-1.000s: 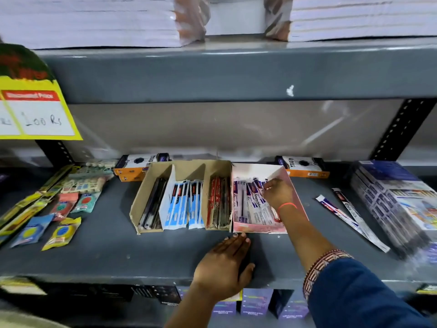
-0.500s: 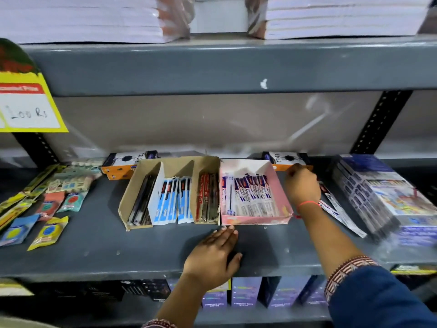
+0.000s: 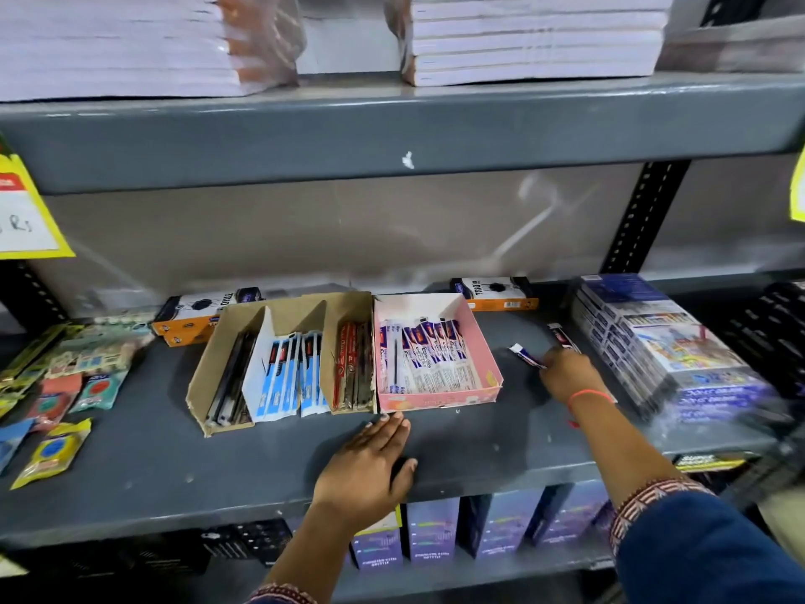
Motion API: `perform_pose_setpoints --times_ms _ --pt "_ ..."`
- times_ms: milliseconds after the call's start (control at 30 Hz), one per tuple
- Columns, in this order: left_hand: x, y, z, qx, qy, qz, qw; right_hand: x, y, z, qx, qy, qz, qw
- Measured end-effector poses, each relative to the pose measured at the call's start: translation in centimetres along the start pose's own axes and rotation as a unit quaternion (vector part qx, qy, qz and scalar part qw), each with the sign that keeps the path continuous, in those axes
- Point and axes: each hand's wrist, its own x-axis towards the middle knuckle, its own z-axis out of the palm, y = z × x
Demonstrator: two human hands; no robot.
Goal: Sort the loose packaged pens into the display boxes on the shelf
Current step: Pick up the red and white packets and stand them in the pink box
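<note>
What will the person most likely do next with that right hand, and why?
Probably close the right hand on the loose packaged pens beneath it and carry them left into the pink box. The hand lies over them on the shelf, and that box already holds matching white and purple packets. The left hand rests flat in front of the boxes.

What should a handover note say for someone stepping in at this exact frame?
Left hand: flat on the shelf, empty, fingertips at the pink box.
Right hand: on two loose pen packets right of that box; grip unclear.
Done: pink box holds matching packets; the cardboard box has three filled slots.
Left: put those two packets in the pink box.
</note>
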Motion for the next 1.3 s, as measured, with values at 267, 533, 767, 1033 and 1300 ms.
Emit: perform_pose_setpoints --times_ms 267,533,767,1033,1300 --pt "0.0 0.0 0.0 -0.001 -0.008 -0.001 1.0 0.2 0.2 0.5 0.044 0.023 0.053 0.997" --pt "0.0 -0.3 0.3 -0.001 -0.007 -0.004 1.0 -0.1 0.2 -0.3 0.352 0.005 0.125 0.928" --pt "0.1 -0.2 0.3 0.012 -0.001 -0.006 1.0 -3.5 -3.5 -3.3 0.581 -0.037 0.026 0.812" --pt "0.0 0.3 -0.2 0.013 0.007 -0.005 1.0 -7.0 -6.8 -3.6 0.609 -0.05 -0.056 0.79" --pt "0.0 0.3 -0.3 0.017 0.005 -0.003 1.0 -5.7 -7.8 -3.0 0.592 -0.057 -0.056 0.802"
